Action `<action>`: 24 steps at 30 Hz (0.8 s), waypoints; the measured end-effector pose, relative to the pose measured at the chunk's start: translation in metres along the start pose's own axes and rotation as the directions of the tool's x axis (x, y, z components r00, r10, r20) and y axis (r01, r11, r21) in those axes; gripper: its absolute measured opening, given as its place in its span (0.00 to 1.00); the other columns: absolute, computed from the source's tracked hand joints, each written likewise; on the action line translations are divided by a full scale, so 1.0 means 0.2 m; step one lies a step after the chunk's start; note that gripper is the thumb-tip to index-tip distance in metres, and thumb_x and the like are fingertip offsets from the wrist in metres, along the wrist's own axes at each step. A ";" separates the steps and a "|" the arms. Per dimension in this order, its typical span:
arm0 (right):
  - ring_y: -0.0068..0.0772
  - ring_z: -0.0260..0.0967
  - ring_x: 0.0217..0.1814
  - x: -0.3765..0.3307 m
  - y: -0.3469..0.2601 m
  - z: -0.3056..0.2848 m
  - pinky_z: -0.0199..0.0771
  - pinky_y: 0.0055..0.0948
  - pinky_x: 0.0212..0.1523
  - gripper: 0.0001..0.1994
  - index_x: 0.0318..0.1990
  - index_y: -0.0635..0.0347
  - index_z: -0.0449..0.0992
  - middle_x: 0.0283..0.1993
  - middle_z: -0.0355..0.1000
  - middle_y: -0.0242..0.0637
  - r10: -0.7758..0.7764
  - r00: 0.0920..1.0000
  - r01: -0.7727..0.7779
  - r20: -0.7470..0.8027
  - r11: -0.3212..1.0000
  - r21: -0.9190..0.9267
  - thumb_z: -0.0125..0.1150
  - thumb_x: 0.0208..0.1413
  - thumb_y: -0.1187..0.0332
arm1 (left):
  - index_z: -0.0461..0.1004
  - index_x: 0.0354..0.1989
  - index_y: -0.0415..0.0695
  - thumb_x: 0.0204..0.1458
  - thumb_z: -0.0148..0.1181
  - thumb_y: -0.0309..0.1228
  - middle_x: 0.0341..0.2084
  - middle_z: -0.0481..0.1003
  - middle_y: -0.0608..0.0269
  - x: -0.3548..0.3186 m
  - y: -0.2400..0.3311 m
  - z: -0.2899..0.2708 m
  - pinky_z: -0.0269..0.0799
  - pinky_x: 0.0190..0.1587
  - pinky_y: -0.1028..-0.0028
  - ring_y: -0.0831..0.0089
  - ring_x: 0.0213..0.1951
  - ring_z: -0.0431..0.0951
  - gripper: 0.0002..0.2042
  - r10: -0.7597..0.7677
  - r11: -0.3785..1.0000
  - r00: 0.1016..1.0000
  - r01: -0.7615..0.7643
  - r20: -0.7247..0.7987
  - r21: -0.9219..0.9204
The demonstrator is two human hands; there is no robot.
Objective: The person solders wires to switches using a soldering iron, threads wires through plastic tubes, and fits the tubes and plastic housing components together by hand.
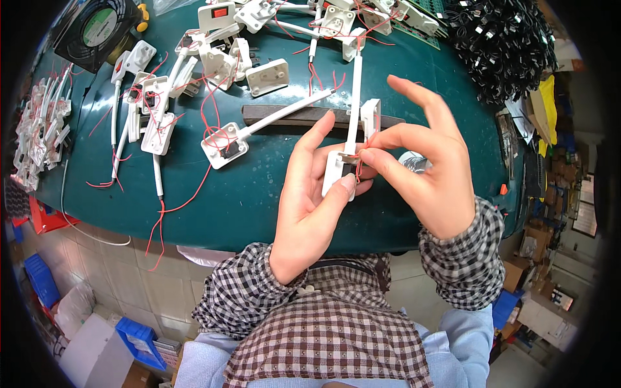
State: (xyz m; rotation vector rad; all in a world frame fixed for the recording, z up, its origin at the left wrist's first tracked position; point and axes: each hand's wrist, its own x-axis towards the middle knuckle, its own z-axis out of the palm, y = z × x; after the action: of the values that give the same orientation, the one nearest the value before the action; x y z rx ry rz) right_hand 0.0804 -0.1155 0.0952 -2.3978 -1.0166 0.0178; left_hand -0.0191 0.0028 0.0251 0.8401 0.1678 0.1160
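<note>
Between the thumb and fingers of my left hand is a white plastic switch housing, its inner side up, with a black part inside and a white tube pointing away from me. Thumb and forefinger of my right hand pinch a thin red wire at the housing's neck; its other fingers are spread. Just beyond the pinch stands a white cover piece, partly hidden by the hand. To the left lies a similar housing with red wires, its tube resting across a dark bar.
More white housings and tubes with red wires lie on the green table, left and far. A black fan stands far left, beyond a heap of white parts. Black cables are piled far right.
</note>
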 end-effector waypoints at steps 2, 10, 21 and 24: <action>0.44 0.62 0.57 -0.02 -0.01 0.00 0.61 0.39 0.56 0.06 0.28 0.58 0.81 0.53 0.67 0.47 0.006 0.999 -0.007 -0.033 1.000 -0.030 0.69 0.41 0.70 | 0.41 0.68 0.42 0.57 0.47 0.21 0.53 0.67 0.49 0.00 0.00 0.01 0.71 0.56 0.63 0.63 0.53 0.72 0.31 0.030 0.998 0.998 -0.033 -0.057 -0.053; 0.22 0.61 0.31 -0.10 -0.03 -0.01 0.62 0.22 0.29 0.05 0.30 0.58 0.80 0.35 0.62 0.34 0.220 0.975 -0.221 0.023 0.964 0.146 0.68 0.45 0.70 | 0.40 0.69 0.45 0.57 0.46 0.20 0.53 0.66 0.49 -0.01 -0.01 -0.01 0.71 0.55 0.65 0.65 0.51 0.73 0.32 0.010 0.990 0.998 -0.018 -0.057 -0.141; 0.24 0.68 0.25 -0.12 -0.09 0.05 0.69 0.26 0.26 0.05 0.32 0.66 0.78 0.32 0.67 0.37 0.261 0.960 -0.273 0.097 0.952 0.138 0.59 0.52 0.73 | 0.42 0.67 0.42 0.57 0.45 0.20 0.52 0.66 0.44 -0.01 -0.04 0.02 0.70 0.56 0.65 0.63 0.51 0.73 0.30 0.116 0.990 0.987 -0.124 -0.109 -0.073; 0.21 0.70 0.27 -0.13 -0.04 0.10 0.70 0.20 0.25 0.05 0.35 0.67 0.78 0.36 0.68 0.37 0.363 0.930 -0.341 -0.055 0.909 0.239 0.59 0.54 0.74 | 0.43 0.67 0.41 0.57 0.45 0.20 0.52 0.67 0.45 -0.01 -0.04 0.01 0.69 0.57 0.65 0.63 0.52 0.73 0.30 0.145 0.989 0.984 -0.148 -0.100 -0.028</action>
State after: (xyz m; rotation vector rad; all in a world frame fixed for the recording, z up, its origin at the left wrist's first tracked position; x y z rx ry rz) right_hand 0.0525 -0.1186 0.0774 -2.3122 -0.4939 0.1360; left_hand -0.0203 -0.0053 0.0207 0.8114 0.1951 0.2979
